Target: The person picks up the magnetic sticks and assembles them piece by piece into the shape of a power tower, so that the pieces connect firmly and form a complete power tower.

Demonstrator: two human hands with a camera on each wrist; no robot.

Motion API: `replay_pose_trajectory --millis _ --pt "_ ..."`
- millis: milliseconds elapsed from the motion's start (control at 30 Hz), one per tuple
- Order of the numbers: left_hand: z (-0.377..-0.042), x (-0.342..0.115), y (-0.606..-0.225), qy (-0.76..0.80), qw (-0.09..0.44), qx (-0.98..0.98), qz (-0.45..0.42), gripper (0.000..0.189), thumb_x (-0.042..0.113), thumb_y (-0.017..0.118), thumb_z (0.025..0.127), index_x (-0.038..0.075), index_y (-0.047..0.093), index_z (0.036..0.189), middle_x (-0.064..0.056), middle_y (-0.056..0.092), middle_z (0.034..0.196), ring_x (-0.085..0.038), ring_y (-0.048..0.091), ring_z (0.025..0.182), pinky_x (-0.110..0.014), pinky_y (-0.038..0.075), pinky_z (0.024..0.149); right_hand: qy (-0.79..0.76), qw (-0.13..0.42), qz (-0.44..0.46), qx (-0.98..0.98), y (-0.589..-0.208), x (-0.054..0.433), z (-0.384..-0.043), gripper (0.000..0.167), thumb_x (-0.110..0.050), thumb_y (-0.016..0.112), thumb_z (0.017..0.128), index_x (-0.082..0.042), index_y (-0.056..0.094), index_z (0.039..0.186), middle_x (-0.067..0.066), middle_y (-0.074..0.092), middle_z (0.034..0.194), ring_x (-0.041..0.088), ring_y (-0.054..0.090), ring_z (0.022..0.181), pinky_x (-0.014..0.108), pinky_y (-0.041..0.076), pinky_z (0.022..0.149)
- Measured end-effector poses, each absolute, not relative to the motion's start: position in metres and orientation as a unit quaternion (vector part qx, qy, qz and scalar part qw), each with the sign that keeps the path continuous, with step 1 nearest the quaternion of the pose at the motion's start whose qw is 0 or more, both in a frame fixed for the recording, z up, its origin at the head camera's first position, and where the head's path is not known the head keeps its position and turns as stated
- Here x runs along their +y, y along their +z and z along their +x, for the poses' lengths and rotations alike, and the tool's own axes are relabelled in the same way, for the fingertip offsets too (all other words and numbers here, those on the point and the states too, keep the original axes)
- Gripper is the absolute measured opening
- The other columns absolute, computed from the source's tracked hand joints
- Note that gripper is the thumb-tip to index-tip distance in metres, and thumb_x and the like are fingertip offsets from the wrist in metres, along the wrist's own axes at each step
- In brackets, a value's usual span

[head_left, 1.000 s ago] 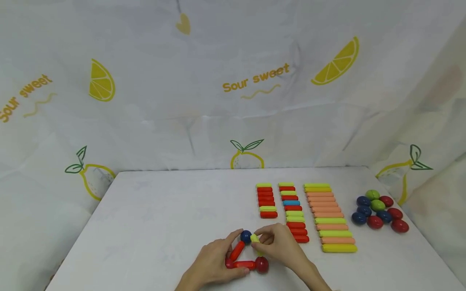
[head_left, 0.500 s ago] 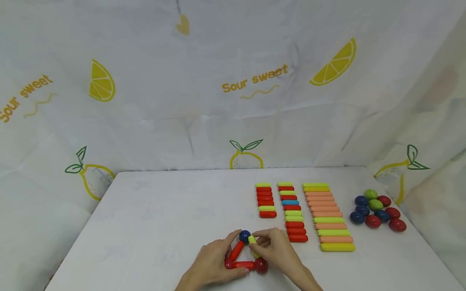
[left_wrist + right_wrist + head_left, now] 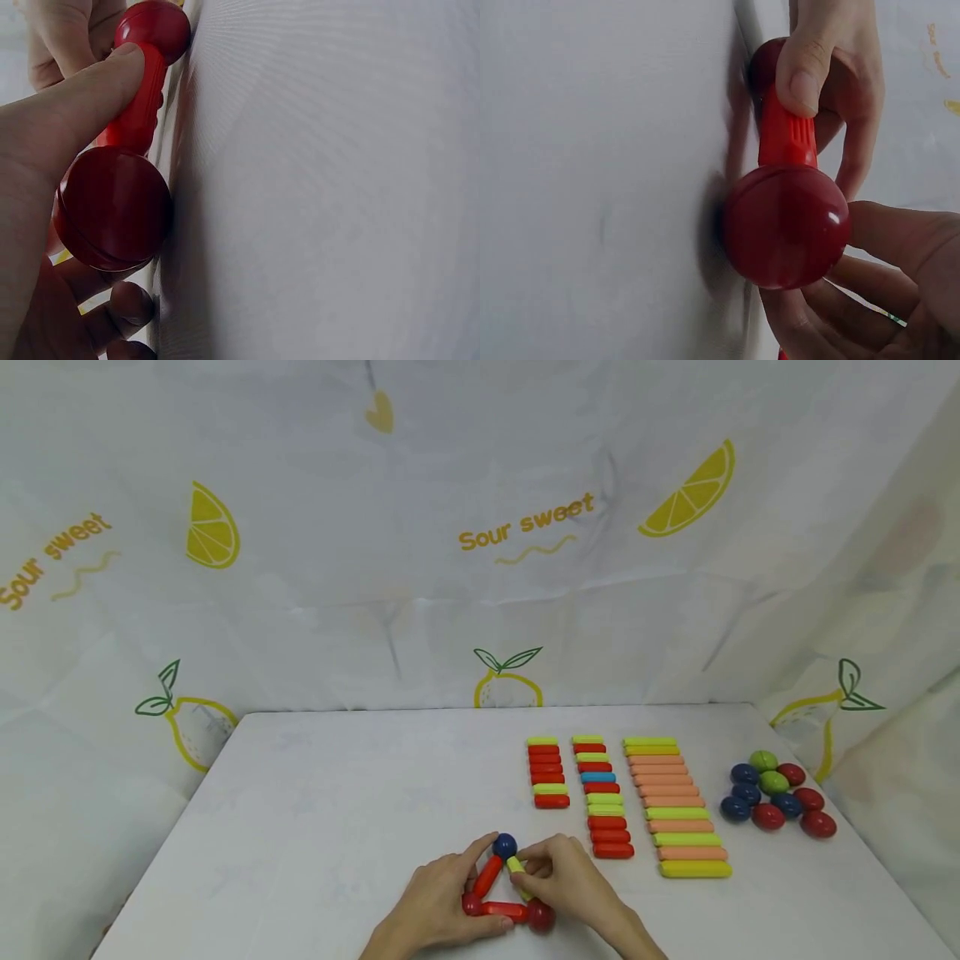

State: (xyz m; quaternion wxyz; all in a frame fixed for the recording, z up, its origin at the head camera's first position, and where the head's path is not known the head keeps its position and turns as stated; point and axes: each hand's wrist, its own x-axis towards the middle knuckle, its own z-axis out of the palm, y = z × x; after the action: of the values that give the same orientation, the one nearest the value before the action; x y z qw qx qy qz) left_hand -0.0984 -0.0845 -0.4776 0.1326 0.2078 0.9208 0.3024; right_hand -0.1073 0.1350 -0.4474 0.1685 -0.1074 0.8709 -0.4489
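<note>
A triangle of toy building rods and balls lies near the table's front. At its top is a blue ball point(image 3: 505, 846); a red ball point(image 3: 472, 903) forms the left corner and a larger-looking red ball point(image 3: 540, 916) the right one. One red rod point(image 3: 488, 877) makes the left side, another red rod point(image 3: 504, 910) the bottom. My left hand point(image 3: 435, 897) holds the triangle from the left, thumb on the bottom rod, index fingertip at the blue ball. Between my right hand's point(image 3: 568, 878) thumb and fingers is pinched a yellow-green rod point(image 3: 516, 867), its upper end at the blue ball.
Short rods in red, yellow-green and blue lie in two columns point(image 3: 551, 768) point(image 3: 607, 822) behind my right hand. Right of them runs a column of longer orange and yellow rods point(image 3: 671, 802). Blue, red and green balls point(image 3: 768, 817) cluster at the table's right edge.
The yellow-green rod's upper end has shifted down and left, in line under the blue ball, with my right hand's fingers following. The right red ball has moved slightly down. My left hand stays put.
</note>
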Motion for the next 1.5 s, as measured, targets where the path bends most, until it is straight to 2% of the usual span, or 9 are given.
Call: replay_pose_trajectory --millis 67,233,333,633,767,900,1067,1300,1500 --pt "-0.098 -0.085 -0.478 0.303 0.132 0.921 0.208 0.091 0.066 0.08 0.075 0.029 0.046 0.151 0.015 0.047 0.074 0.001 0.042 0.065 -0.018 0.033 0.054 -0.433 0.138 -0.1 0.885 -0.445 0.136 -0.111 0.031 -0.019 0.082 0.086 0.001 0.078 0.109 0.001 0.075 0.079 0.011 0.063 0.069 0.021 0.057 0.064" --pt "-0.099 -0.085 -0.48 0.309 0.129 0.92 0.203 0.092 0.066 0.081 0.074 0.027 0.048 0.15 0.016 0.048 0.076 0.001 0.042 0.065 -0.017 0.033 0.054 -0.324 -0.016 -0.07 0.943 -0.443 0.139 -0.129 0.025 -0.01 0.084 0.083 -0.005 0.08 0.107 0.007 0.077 0.098 0.02 0.068 0.092 0.038 0.062 0.083" --pt "-0.099 -0.084 -0.48 0.312 0.127 0.92 0.198 0.092 0.066 0.082 0.073 0.027 0.049 0.15 0.016 0.049 0.076 0.001 0.042 0.064 -0.017 0.032 0.053 -0.261 -0.057 -0.071 0.961 -0.445 0.141 -0.141 0.024 -0.003 0.083 0.082 -0.003 0.08 0.106 0.011 0.075 0.103 0.026 0.065 0.099 0.044 0.061 0.088" --pt "-0.1 -0.083 -0.482 0.317 0.122 0.92 0.196 0.093 0.067 0.081 0.073 0.027 0.048 0.15 0.016 0.049 0.077 0.001 0.042 0.063 -0.018 0.03 0.052 -0.231 -0.03 -0.078 0.969 -0.454 0.143 -0.149 0.022 0.003 0.081 0.081 -0.001 0.08 0.103 0.008 0.067 0.089 0.018 0.056 0.085 0.033 0.059 0.075" --pt "-0.1 -0.083 -0.482 0.318 0.125 0.92 0.192 0.093 0.066 0.081 0.073 0.027 0.048 0.15 0.016 0.049 0.077 0.001 0.042 0.062 -0.018 0.03 0.052 -0.266 -0.025 -0.078 0.96 -0.453 0.141 -0.147 0.023 0.002 0.081 0.081 -0.003 0.078 0.103 0.007 0.072 0.095 0.018 0.063 0.089 0.036 0.062 0.081" --pt "-0.1 -0.083 -0.482 0.32 0.13 0.919 0.188 0.092 0.065 0.082 0.073 0.027 0.049 0.151 0.015 0.049 0.075 0.0 0.041 0.061 -0.018 0.03 0.051 -0.378 -0.024 -0.108 0.919 -0.448 0.137 -0.142 0.025 0.0 0.079 0.085 -0.007 0.073 0.108 0.005 0.077 0.102 0.022 0.071 0.096 0.038 0.062 0.086" --pt "-0.101 -0.084 -0.482 0.328 0.125 0.916 0.194 0.092 0.063 0.082 0.074 0.027 0.048 0.151 0.015 0.048 0.075 0.001 0.041 0.062 -0.018 0.031 0.051 -0.484 0.007 -0.17 0.859 -0.44 0.132 -0.134 0.026 -0.008 0.076 0.09 -0.009 0.069 0.116 0.007 0.077 0.107 0.023 0.074 0.1 0.032 0.062 0.089" --pt "-0.1 -0.086 -0.483 0.331 0.097 0.914 0.211 0.091 0.065 0.081 0.074 0.024 0.049 0.15 0.018 0.048 0.076 0.004 0.04 0.061 -0.017 0.03 0.051 -0.509 0.057 -0.199 0.835 -0.44 0.125 -0.129 0.026 -0.01 0.074 0.092 -0.004 0.067 0.117 0.011 0.077 0.107 0.023 0.075 0.099 0.029 0.062 0.088" --pt "-0.1 -0.087 -0.483 0.33 0.087 0.914 0.218 0.091 0.065 0.08 0.075 0.024 0.05 0.15 0.019 0.048 0.076 0.005 0.039 0.061 -0.016 0.03 0.051 -0.504 0.056 -0.198 0.839 -0.442 0.123 -0.129 0.023 -0.009 0.074 0.092 -0.006 0.066 0.114 0.011 0.078 0.107 0.025 0.076 0.099 0.029 0.062 0.086"
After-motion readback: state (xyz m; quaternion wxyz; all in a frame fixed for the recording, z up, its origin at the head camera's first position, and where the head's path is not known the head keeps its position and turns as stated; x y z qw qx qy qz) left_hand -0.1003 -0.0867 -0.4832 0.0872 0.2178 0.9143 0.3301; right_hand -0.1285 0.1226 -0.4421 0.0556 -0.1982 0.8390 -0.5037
